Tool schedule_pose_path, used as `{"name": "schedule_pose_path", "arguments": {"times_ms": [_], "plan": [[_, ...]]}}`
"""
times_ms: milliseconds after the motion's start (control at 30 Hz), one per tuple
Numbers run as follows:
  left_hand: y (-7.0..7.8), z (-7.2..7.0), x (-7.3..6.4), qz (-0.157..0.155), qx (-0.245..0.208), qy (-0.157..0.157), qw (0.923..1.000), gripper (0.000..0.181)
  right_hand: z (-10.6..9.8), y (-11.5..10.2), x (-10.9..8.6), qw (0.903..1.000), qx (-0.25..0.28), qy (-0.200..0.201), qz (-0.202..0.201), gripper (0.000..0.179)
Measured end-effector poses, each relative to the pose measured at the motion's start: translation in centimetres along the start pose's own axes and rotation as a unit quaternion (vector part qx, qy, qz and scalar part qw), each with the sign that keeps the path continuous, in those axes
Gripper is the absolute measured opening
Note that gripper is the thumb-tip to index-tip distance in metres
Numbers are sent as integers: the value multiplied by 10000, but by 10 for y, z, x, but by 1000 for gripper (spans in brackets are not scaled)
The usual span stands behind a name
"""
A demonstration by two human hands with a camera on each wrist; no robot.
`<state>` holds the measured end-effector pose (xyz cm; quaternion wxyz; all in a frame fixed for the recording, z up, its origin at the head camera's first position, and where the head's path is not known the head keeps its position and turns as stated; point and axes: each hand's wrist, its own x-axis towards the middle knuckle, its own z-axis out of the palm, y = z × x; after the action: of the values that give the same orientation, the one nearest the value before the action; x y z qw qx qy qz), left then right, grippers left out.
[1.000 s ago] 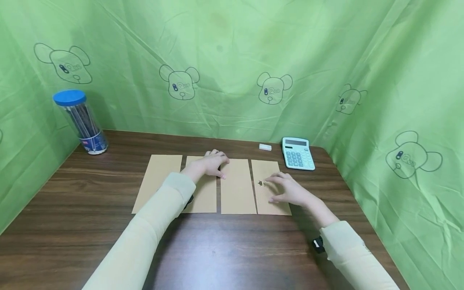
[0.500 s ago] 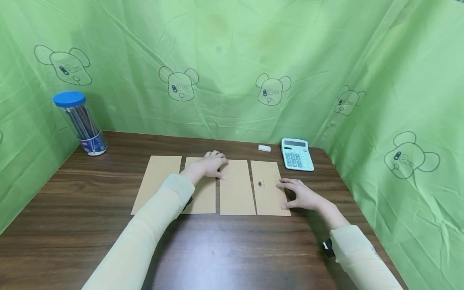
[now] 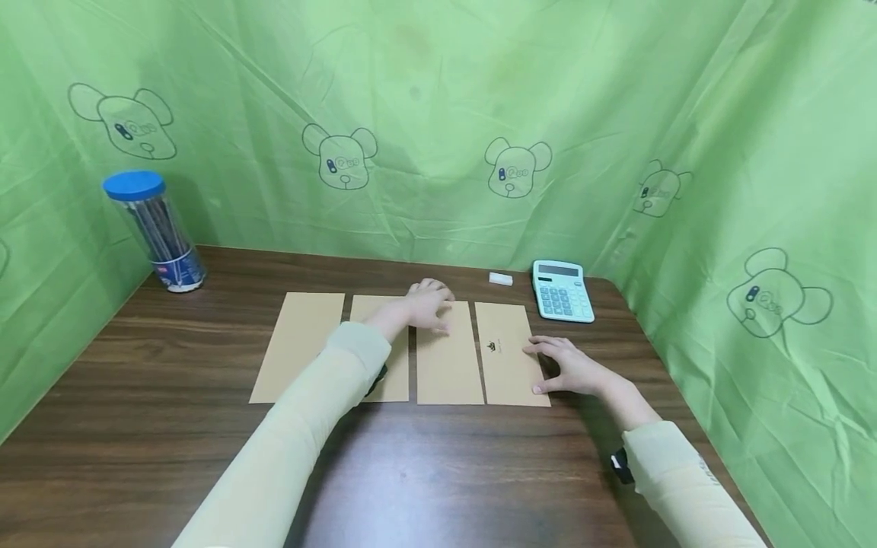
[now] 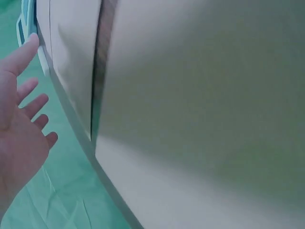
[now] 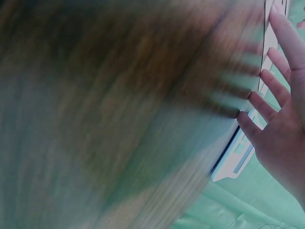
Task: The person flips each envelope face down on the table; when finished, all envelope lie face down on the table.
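Observation:
Several flat kraft-brown rectangles lie in a row on the table; whether they are notebooks or envelopes I cannot tell. My left hand reaches across the second rectangle to the upper part of the third rectangle. Its fingers are spread and loosely bent with nothing between them, as the left wrist view shows of the hand. At the right edge of the fourth rectangle, printed with a small dark crown, my right hand rests thumb and fingertips. The right wrist view shows those fingers nearly straight.
The leftmost rectangle lies partly behind the left sleeve. A light-blue calculator and a white eraser-like block sit at the back right. A blue-lidded clear jar of dark sticks stands back left. Green curtain surrounds the table.
The right hand has drawn back from over the crown print to the fourth rectangle's right edge. My left hand has shifted right, from the third rectangle's left edge onto its upper part.

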<state>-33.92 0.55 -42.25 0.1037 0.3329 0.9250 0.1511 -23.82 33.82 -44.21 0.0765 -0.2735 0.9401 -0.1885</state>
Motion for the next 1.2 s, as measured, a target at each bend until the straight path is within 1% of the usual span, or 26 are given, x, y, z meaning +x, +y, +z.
{"name": "schedule_pose_path", "arguments": {"times_ms": [133, 233, 333, 433, 533, 667, 767, 933, 1100, 1200], "plan": [[15, 9, 12, 244, -123, 106, 9996, 77, -1, 0, 0, 9999, 31, -80, 68, 76], [22, 15, 16, 296, -266, 153, 9991, 80, -2, 0, 0, 9999, 3, -123, 59, 75], [26, 19, 19, 334, -428, 98, 9985, 82, -4, 1, 1, 9998, 45, -167, 34, 75], [27, 23, 21, 371, -524, -22, 9979, 84, -4, 2, 2, 9998, 35, -211, -2, 75], [27, 24, 23, 319, -583, -74, 9978, 85, -4, 3, 3, 9997, -16, -254, -29, 75], [25, 26, 27, 278, -522, -59, 9982, 83, -4, 4, 3, 9995, -78, -287, -85, 75], [25, 27, 31, 347, -497, -78, 9981, 81, -4, 5, 2, 9995, -32, -279, -171, 76], [28, 27, 35, 378, -717, -156, 9966, 79, -5, 6, -1, 9992, 4, -271, -300, 77], [29, 26, 37, 346, -1012, -5, 9943, 73, -5, 7, -2, 9989, 48, -252, -385, 77], [30, 24, 37, 432, -1242, 143, 9912, 68, -5, 11, -4, 9985, 60, -261, -479, 78]]}}
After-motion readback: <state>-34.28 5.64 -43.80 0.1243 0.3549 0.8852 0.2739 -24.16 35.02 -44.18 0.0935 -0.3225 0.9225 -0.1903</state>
